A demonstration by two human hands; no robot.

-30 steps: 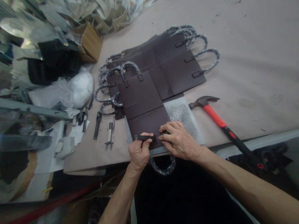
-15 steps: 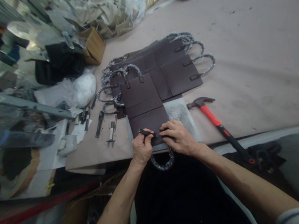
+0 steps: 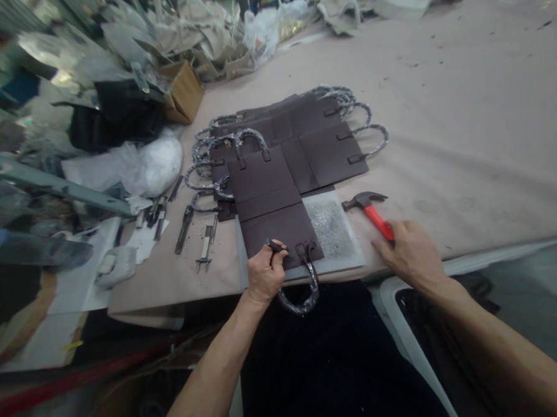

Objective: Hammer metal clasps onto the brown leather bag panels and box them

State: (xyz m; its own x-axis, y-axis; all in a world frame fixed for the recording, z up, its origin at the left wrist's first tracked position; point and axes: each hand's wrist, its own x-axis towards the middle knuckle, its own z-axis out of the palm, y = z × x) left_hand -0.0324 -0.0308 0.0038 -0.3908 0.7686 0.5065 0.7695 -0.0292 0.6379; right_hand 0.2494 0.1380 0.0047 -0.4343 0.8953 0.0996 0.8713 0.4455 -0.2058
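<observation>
My left hand (image 3: pixel 263 274) is closed around a short dark punch (image 3: pixel 275 246), held over the near end of a dark brown leather bag panel (image 3: pixel 272 224). A plastic-wrapped loop handle (image 3: pixel 303 308) hangs from that end past the table edge, one of its tabs sticking up. Under the panel lies a pale board (image 3: pixel 333 230) with a worn surface. To the right, my right hand (image 3: pixel 414 254) wraps the handle of a claw hammer (image 3: pixel 376 217) with a red grip; its lower handle is hidden by the hand. The hammer head rests on the table.
More brown bag panels (image 3: pixel 332 159) with wrapped handles are stacked behind. Several metal tools (image 3: pixel 206 246) lie on the table (image 3: pixel 465 130) at left. Beyond them are a white plastic bag (image 3: pixel 159 162), a black bag (image 3: pixel 119 114) and a cardboard box (image 3: pixel 186 92).
My right hand has left the panel's near end and moved right onto the hammer handle. My left hand stays at the panel with the punch. The camera view has shifted slightly.
</observation>
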